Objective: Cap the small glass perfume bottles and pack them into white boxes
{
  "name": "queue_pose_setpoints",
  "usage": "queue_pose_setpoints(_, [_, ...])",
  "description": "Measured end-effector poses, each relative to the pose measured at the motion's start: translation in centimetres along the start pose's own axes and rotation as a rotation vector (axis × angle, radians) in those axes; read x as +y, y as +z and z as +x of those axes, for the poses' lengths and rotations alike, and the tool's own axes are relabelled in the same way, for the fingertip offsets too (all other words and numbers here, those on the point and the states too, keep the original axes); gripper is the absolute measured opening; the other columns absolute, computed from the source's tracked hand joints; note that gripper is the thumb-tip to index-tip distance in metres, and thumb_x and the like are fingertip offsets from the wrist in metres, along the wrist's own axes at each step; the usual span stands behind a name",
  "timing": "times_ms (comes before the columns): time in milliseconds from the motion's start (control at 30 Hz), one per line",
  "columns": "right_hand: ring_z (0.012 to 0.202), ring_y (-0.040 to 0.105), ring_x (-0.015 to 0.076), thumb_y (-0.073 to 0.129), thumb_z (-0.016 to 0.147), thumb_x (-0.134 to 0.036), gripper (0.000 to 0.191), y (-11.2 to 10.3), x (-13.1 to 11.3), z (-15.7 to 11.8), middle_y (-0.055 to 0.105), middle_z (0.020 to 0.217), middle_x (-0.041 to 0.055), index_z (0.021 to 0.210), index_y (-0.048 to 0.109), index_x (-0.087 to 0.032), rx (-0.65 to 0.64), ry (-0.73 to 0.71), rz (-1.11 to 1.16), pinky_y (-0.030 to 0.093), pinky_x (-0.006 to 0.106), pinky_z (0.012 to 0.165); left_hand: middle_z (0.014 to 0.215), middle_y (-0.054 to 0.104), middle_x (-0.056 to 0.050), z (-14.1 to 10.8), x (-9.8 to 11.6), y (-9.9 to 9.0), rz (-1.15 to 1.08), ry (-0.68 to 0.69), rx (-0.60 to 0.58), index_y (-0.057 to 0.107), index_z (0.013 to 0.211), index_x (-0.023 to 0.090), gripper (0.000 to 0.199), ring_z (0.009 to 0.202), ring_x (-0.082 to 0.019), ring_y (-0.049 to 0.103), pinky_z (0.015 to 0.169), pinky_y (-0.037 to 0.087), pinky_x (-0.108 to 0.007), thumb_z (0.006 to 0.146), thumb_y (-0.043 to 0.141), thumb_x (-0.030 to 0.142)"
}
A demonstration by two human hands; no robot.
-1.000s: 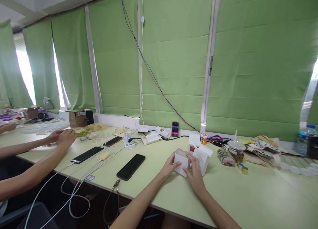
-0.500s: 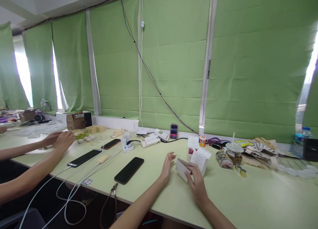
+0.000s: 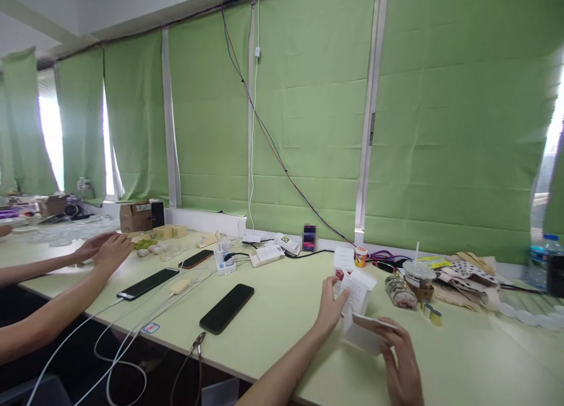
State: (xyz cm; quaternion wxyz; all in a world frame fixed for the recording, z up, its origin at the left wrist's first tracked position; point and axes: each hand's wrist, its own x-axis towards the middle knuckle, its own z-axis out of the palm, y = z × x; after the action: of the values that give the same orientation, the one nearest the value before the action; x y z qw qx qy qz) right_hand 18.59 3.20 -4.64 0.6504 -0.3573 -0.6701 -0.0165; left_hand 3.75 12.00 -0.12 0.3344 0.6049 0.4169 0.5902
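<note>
My right hand (image 3: 402,356) grips a small white box (image 3: 363,337) by its right end, thumb below and fingers over the top; its brownish-grey upper edge faces me. Just behind it a white carton with printed text (image 3: 356,289) stands on the table with a flap sticking out at the top. At that carton's left edge is my left hand (image 3: 331,307), thumb against the side and fingers curled round it. Part of the carton's lower side is hidden by the box in my right hand. A white and red box (image 3: 343,259) stands behind the carton.
A black phone (image 3: 227,308) lies to the left, with cables and a power strip (image 3: 224,264) beyond. At right are a lidded cup with straw (image 3: 418,272), a clear bag (image 3: 400,292) and gold rolls (image 3: 435,317). Another person's hands (image 3: 108,250) are far left.
My left hand has moved right, from beside the boxes to the printed carton's edge. My right hand has carried the small white box to the right and toward me.
</note>
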Motion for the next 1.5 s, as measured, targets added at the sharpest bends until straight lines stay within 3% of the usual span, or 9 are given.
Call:
queue_pose_setpoints(200, [0.112, 0.044, 0.0305, 0.045, 0.086, -0.050, 0.034, -3.3, 2.1, 0.5, 0.045, 0.107, 0.0101, 0.091, 0.057, -0.018, 0.393, 0.269, -0.114, 0.032, 0.051, 0.096, 0.137, 0.034, -0.019, 0.2, 1.3, 3.9, 0.398, -0.063, -0.048, 0.029, 0.138, 0.009, 0.103, 0.130, -0.035, 0.026, 0.108, 0.020, -0.038, 0.051, 0.078, 0.032])
queue_pose_setpoints(300, [0.118, 0.039, 0.0317, 0.047, 0.083, -0.053, 0.037, -3.6, 2.4, 0.2, 0.043, 0.109, 0.0104, 0.092, 0.056, -0.018, 0.446, 0.360, -0.087, 0.029, 0.051, 0.099, 0.136, 0.033, -0.018, 0.3, 1.1, 4.4, 0.373, -0.083, -0.053, 0.022, 0.141, 0.012, 0.107, 0.129, -0.034, 0.027, 0.107, 0.021, -0.040, 0.050, 0.076, 0.019])
queue_pose_setpoints(400, [0.123, 0.034, 0.0314, 0.049, 0.082, -0.052, 0.035, -3.9, 2.5, 0.3, 0.042, 0.113, 0.0105, 0.092, 0.055, -0.019, 0.432, 0.423, -0.012, 0.022, 0.049, 0.105, 0.134, 0.035, -0.017, 0.4, 0.7, 2.3, 0.118, -0.048, -0.203, 0.030, 0.137, 0.015, 0.102, 0.126, -0.032, 0.031, 0.105, 0.026, -0.040, 0.047, 0.079, 0.015])
queue_pose_setpoints(500, [0.125, 0.033, 0.0303, 0.055, 0.079, -0.049, 0.031, -5.0, 2.2, 1.8, 0.044, 0.116, 0.0085, 0.092, 0.055, -0.021, 0.452, 0.501, 0.093, 0.016, 0.049, 0.108, 0.130, 0.039, -0.011, 0.4, 0.1, -1.5, -0.237, -0.178, -0.570, 0.036, 0.134, 0.026, 0.102, 0.123, -0.031, 0.038, 0.096, 0.037, -0.041, 0.044, 0.083, 0.014])
queue_pose_setpoints(600, [0.115, 0.044, 0.0255, 0.060, 0.079, -0.043, 0.028, -6.4, 0.9, 5.1, 0.051, 0.113, 0.0055, 0.098, 0.053, -0.024, 0.526, 0.506, 0.319, 0.030, 0.045, 0.103, 0.128, 0.042, -0.007, 0.3, -0.3, -4.6, -0.424, -0.241, -0.849, 0.045, 0.128, 0.032, 0.097, 0.121, -0.029, 0.042, 0.098, 0.034, -0.041, 0.043, 0.086, 0.012])
queue_pose_setpoints(767, [0.086, 0.054, 0.0154, 0.067, 0.075, -0.042, 0.022, -5.4, -1.9, 10.0, 0.055, 0.102, 0.0012, 0.087, 0.057, -0.026, 0.201, 0.529, 0.749, 0.048, 0.027, 0.076, 0.135, 0.042, -0.007, -0.3, 0.3, -5.6, -0.501, -0.228, -1.109, 0.051, 0.123, 0.028, 0.092, 0.131, -0.032, 0.031, 0.103, 0.028, -0.046, 0.041, 0.087, 0.008])
queue_pose_setpoints(967, [0.085, 0.055, 0.0177, 0.059, 0.081, -0.041, 0.019, -2.0, -2.7, 9.9, 0.056, 0.097, 0.0025, 0.077, 0.055, -0.023, -0.307, 0.471, 0.794, 0.049, 0.028, 0.070, 0.134, 0.046, -0.009, -1.0, 1.1, -5.4, -0.512, -0.251, -1.181, 0.048, 0.125, 0.024, 0.096, 0.133, -0.036, 0.030, 0.102, 0.030, -0.049, 0.038, 0.088, 0.010])
queue_pose_setpoints(1233, [0.084, 0.056, 0.0195, 0.052, 0.085, -0.042, 0.021, -3.8, -1.2, 9.0, 0.058, 0.091, 0.0044, 0.077, 0.055, -0.023, -0.330, 0.400, 0.620, 0.049, 0.028, 0.071, 0.133, 0.046, -0.009, -0.8, 0.5, -5.7, -0.475, -0.199, -1.205, 0.050, 0.124, 0.023, 0.090, 0.132, -0.035, 0.031, 0.104, 0.028, -0.050, 0.042, 0.088, 0.015])
queue_pose_setpoints(1500, [0.098, 0.056, 0.0241, 0.047, 0.088, -0.040, 0.025, -4.2, -2.5, 9.2, 0.061, 0.099, 0.0063, 0.082, 0.064, -0.024, -0.389, 0.125, 0.273, 0.046, 0.032, 0.083, 0.128, 0.052, -0.010, -0.8, 0.9, -6.3, -0.382, -0.224, -1.246, 0.048, 0.128, 0.023, 0.089, 0.129, -0.037, 0.037, 0.101, 0.030, -0.054, 0.047, 0.087, 0.027])
